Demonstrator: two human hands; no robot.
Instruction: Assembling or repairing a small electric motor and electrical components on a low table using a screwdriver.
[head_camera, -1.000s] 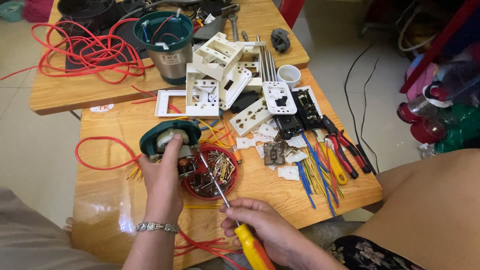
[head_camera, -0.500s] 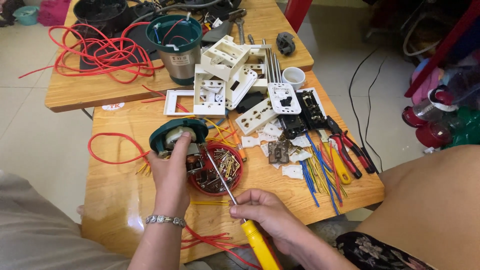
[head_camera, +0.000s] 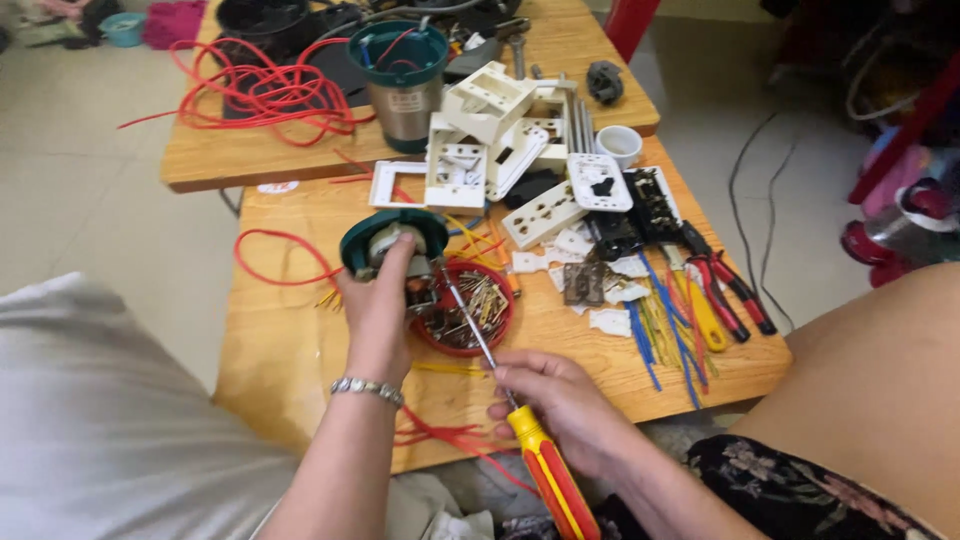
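Observation:
My left hand (head_camera: 378, 310) grips a round dark green motor housing (head_camera: 392, 240) with a grey metal motor inside, holding it on its side above the wooden table (head_camera: 290, 350). My right hand (head_camera: 555, 395) holds a screwdriver with a yellow and red handle (head_camera: 548, 470). Its long metal shaft (head_camera: 470, 325) runs up and left, and the tip meets the housing next to my left fingers. Under the shaft sits a red round lid (head_camera: 470, 315) filled with several screws and small metal bits.
White socket plates and boxes (head_camera: 490, 130) are piled at the table's middle back, with pliers (head_camera: 730, 290), a yellow-handled tool and blue and yellow wire offcuts (head_camera: 665, 335) to the right. A second green housing (head_camera: 405, 75) and tangled red wire (head_camera: 270, 90) lie on the far table.
The view has shifted slightly. Both hands keep their grip, and the screwdriver stays pointed at the housing with the handle a little lower.

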